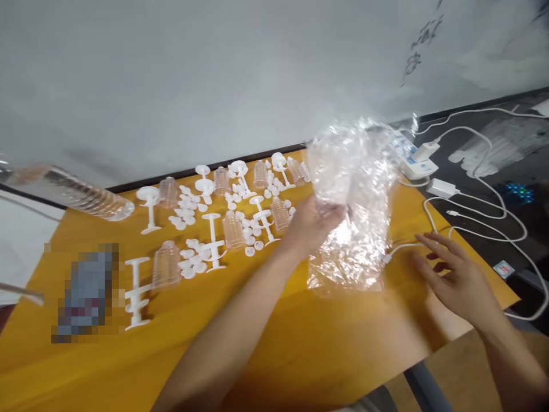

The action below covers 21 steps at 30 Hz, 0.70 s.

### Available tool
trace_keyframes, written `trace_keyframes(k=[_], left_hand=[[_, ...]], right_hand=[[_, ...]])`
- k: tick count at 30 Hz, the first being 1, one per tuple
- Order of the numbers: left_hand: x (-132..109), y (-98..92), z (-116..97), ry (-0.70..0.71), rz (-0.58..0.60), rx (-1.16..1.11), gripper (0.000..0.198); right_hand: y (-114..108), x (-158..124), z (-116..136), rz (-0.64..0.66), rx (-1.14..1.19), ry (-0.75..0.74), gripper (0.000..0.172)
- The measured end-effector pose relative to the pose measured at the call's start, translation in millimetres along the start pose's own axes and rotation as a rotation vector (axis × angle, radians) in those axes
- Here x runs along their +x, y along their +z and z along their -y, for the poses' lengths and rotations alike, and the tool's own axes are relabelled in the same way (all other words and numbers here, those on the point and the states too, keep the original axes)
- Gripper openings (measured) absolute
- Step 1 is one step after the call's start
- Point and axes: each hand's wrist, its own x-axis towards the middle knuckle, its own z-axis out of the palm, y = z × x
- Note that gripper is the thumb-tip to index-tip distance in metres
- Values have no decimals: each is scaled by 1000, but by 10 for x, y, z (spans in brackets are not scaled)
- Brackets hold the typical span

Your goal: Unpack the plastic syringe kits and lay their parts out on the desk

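My left hand [311, 226] grips a crumpled clear plastic bag [355, 194] and holds it up above the yellow table [274, 343]. My right hand [457, 274] hovers open just right of the bag, fingers spread, palm down over the table's right corner, holding nothing. To the left of the bag lie several white plastic stems [213, 240], small clear ribbed cups [166, 264] and little white discs [193, 263], spread in rows across the table.
A clear water bottle [81, 194] lies at the far left. A blurred dark object [88, 292] rests at the front left. A white power strip [418, 163], chargers and white cables [484, 214] trail over the dark surface at the right.
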Motion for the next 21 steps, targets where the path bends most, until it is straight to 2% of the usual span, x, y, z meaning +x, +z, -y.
trace_keyframes(k=[2,4,6,8,11,14,17,19,21], left_hand=[[-44,-159,-107,41,-102,-39,33],[-110,-237,-189,56,-141,-50,32],[-187,-250,-236,24,-132,-33,33],[-254,-225,-251,-22,-113,-14,34],[-316,-160,-235,-61,-93,20,34],[-356,-99,-195,-94,-73,42,32],[-400,-62,-131,-128,-25,-1,29],[-421,-26,-60,-143,8,-66,27],[-418,65,35,-157,36,-165,30]], right_hand=[[-50,15,-126,44,-231,-175,44],[-75,70,-197,125,-320,-247,39],[-117,153,-274,143,-390,-222,39],[-182,256,-390,100,-493,-158,38],[-271,426,-604,24,-636,-78,26],[-307,555,-743,5,-684,-57,19],[-337,574,-697,25,-712,-54,25],[-365,516,-544,12,-759,-51,43],[-374,418,-311,-80,-749,-37,58]])
